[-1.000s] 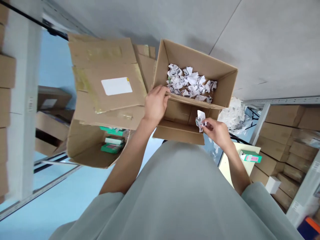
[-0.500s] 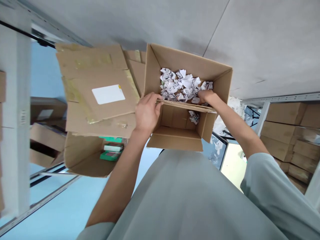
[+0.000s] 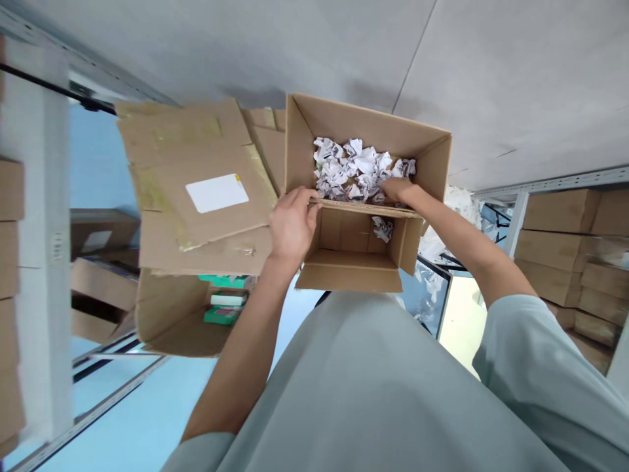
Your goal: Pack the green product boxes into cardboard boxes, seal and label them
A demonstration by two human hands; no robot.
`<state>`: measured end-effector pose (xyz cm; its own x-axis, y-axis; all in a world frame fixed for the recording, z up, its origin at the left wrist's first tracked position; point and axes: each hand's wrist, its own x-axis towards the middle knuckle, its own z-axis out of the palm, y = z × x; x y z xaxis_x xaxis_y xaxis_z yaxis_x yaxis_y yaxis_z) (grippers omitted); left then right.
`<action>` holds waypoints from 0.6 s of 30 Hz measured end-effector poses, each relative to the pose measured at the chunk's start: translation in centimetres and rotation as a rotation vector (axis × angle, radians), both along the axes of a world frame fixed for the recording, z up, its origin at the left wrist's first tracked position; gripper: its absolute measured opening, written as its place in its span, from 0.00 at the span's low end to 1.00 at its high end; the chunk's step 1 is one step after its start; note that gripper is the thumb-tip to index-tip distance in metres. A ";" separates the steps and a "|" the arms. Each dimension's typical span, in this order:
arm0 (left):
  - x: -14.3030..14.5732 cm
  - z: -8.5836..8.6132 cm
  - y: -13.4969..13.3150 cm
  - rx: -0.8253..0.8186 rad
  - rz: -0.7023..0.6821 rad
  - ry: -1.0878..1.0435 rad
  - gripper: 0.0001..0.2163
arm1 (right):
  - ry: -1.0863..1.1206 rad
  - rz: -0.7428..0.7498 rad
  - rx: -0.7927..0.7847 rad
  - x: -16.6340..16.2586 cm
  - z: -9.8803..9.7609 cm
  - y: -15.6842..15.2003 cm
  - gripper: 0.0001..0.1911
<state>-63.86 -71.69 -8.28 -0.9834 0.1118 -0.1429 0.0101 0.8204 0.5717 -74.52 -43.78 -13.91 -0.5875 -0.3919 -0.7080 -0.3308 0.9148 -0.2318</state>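
Note:
An open cardboard box (image 3: 373, 115) holds crumpled paper (image 3: 363, 160), white with dark print, spread over its bottom. My left hand (image 3: 293, 221) is closed on the near left corner of its rim, thumb on my side. Inside the box, at the right end of the paper, is my right hand (image 3: 397, 190); its fingers point down and are mostly hidden. A smaller open carton (image 3: 351, 257) is right below the near wall, with one crumpled paper piece (image 3: 382, 229) in its right end.
Flattened cardboard (image 3: 211, 154) with a white label lies to the left. Below it, an open carton (image 3: 171, 314) holds green and white small boxes (image 3: 226, 307). Stacked cartons (image 3: 555, 255) fill a rack at right. A grey surface (image 3: 314, 46) extends behind the box.
My right hand has shifted slightly left within the crumpled paper. My left hand keeps its hold on the rim. The whole view has moved a little.

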 end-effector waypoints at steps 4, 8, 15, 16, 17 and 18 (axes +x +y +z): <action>-0.2 -0.2 0.2 0.023 0.011 -0.012 0.07 | 0.237 -0.203 -0.027 2.1 7.2 2.9 0.18; -0.1 -0.7 0.4 0.027 0.026 -0.005 0.08 | 0.395 -0.438 -0.288 9.1 15.6 3.6 0.18; -0.1 -0.5 0.4 0.000 0.015 0.001 0.07 | 0.111 -0.285 -0.199 15.7 13.9 -0.7 0.11; -0.1 -0.4 0.4 0.001 0.015 -0.001 0.07 | 0.107 -0.263 -0.175 15.2 13.7 -0.9 0.11; -0.1 -0.4 0.4 0.004 0.017 -0.004 0.07 | 0.119 -0.248 -0.167 14.3 13.7 -0.8 0.12; -0.1 -0.4 0.4 0.006 0.020 -0.005 0.07 | 0.146 -0.242 -0.170 13.0 13.9 -0.6 0.14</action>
<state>-63.95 -71.32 -8.68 -0.9847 0.0931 -0.1471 -0.0090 0.8169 0.5768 -61.48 -44.39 -0.01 -0.7683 -0.3342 -0.5460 -0.1497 0.9231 -0.3543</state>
